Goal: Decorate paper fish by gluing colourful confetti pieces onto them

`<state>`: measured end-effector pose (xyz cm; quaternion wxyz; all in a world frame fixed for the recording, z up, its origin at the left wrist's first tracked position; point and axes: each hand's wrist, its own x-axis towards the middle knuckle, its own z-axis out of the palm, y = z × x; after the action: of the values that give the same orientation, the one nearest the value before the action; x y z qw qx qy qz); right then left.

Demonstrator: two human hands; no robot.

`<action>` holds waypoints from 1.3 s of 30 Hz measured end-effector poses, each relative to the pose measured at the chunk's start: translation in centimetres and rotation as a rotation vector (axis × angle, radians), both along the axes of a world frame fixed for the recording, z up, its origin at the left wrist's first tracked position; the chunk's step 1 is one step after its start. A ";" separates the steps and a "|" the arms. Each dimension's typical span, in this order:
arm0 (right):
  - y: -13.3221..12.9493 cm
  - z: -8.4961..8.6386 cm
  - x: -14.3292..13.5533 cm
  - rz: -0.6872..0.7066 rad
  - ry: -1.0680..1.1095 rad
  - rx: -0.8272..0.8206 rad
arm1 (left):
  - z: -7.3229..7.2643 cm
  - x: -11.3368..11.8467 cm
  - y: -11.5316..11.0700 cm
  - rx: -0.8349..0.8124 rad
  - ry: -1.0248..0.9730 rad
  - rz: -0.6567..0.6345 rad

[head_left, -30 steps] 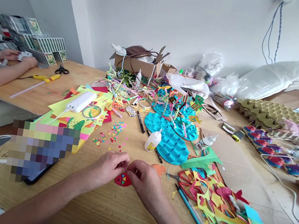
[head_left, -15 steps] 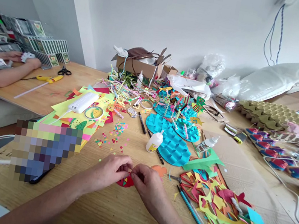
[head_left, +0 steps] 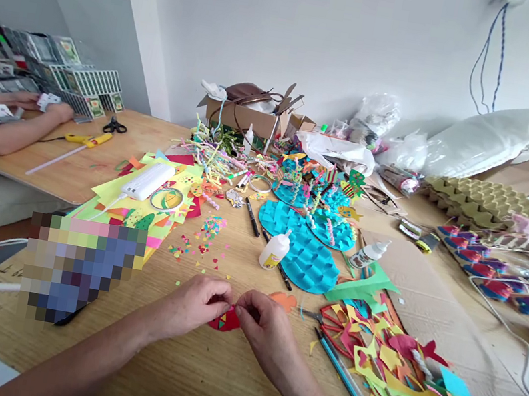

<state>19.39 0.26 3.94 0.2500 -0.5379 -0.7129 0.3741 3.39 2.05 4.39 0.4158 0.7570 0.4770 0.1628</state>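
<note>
A red paper cutout (head_left: 225, 321) with small coloured triangles on it is low over the table, between my two hands. My left hand (head_left: 201, 302) is closed, its thumb and fingertips pinched at the cutout's upper edge. From the other side, my right hand (head_left: 264, 323) pinches the same edge, fingertips almost touching the left ones. Any tiny piece between the fingertips is hidden. Just behind my right hand lies an orange paper shape (head_left: 284, 300). A white glue bottle (head_left: 274, 252) stands upright beyond the hands, beside blue egg-carton bases (head_left: 309, 260).
Paper confetti (head_left: 212, 226) is scattered ahead. Paper scraps (head_left: 398, 369), red-handled scissors (head_left: 331, 327) and pens (head_left: 349, 388) lie to the right. A power bank (head_left: 148, 180) rests on coloured paper at left. Another person's hands (head_left: 58, 113) hold cards at the adjoining table.
My hands stay over the red cutout with only slight finger movement; the right fingertips have drawn a little away from the left. The view has shifted marginally.
</note>
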 end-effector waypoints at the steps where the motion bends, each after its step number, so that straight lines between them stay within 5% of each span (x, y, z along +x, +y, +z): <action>1: 0.0 0.0 0.1 -0.005 -0.003 -0.001 | 0.0 0.0 0.0 -0.002 0.001 0.000; 39: -0.2 1.0 0.4 -0.007 -0.097 -0.045 | -0.6 0.1 -0.1 -0.014 0.072 -0.040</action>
<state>19.78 0.07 4.90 0.2043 -0.5633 -0.7138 0.3625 3.46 1.94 3.81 0.4069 0.7687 0.4777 0.1237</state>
